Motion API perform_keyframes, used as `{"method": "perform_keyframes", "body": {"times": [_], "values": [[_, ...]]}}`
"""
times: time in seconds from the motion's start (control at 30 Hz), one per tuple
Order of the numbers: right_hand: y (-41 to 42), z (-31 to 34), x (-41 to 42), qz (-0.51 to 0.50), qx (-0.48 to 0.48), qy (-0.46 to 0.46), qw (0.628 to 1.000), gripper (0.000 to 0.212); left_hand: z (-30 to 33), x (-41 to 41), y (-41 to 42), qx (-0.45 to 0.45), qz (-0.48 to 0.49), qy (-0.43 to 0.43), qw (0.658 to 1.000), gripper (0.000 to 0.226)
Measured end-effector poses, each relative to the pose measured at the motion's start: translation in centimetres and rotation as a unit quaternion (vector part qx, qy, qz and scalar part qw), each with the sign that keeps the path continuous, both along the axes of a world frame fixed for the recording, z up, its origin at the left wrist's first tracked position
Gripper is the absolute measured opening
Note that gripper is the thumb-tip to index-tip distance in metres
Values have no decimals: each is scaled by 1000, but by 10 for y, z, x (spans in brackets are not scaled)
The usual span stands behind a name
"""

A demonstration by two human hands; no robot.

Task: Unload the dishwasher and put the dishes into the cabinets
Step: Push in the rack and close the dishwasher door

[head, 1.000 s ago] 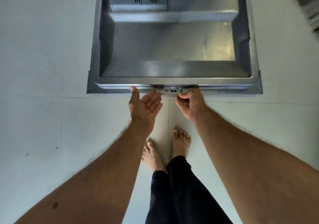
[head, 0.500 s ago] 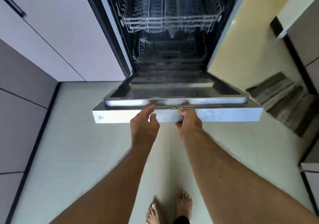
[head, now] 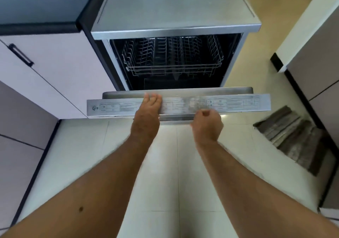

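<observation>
My left grip (head: 149, 107) lies flat-fingered on the half-open stainless steel dishwasher door (head: 238, 103), right grip (head: 207, 123) curled, holding nothing I can see.

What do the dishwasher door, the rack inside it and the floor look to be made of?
The dishwasher door looks like brushed stainless steel: grey with a dull sheen. The rack seems to be thin metal wire, perhaps coated, bent into a grid. The floor looks like glossy pale tile, with straight joint lines and reflections.
</observation>
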State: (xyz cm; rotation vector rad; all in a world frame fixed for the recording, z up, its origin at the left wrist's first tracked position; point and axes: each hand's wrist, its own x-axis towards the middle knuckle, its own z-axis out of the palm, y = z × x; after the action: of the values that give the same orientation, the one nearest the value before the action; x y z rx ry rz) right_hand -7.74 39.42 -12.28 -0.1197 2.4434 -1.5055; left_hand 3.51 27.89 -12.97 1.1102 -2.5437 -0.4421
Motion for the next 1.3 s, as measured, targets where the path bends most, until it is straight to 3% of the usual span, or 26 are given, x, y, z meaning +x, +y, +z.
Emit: {"method": "perform_keyframes", "body": {"times": [0.03,0.1,0.17,0.23,0.4,0.63,1.07,1.17,1.3], "values": [[-2,5,-7,45,25,129,990,6,4,-5,-6,-6,4,-3,1000,61],[-13,15,-26,181,90,350,915,16,15,-18,-18,-6,16,-11,1000,63],[-29,21,-45,291,177,415,844,32,24,-30,-33,6,26,-17,999,64],[-45,31,-59,334,222,385,831,38,33,-40,-49,16,29,-21,999,63],[-79,67,-88,380,317,364,789,26,50,-57,-75,12,24,-18,999,59],[-107,94,-100,428,402,277,760,21,60,-67,-91,20,-3,-15,1000,63],[-170,136,-127,376,413,255,789,18,102,-112,-168,81,-73,-87,990,63],[-176,137,-128,358,397,261,804,18,104,-117,-174,67,-81,-124,987,49],[-183,141,-136,396,381,273,790,19,107,-125,-168,37,-32,-114,992,30]]}}
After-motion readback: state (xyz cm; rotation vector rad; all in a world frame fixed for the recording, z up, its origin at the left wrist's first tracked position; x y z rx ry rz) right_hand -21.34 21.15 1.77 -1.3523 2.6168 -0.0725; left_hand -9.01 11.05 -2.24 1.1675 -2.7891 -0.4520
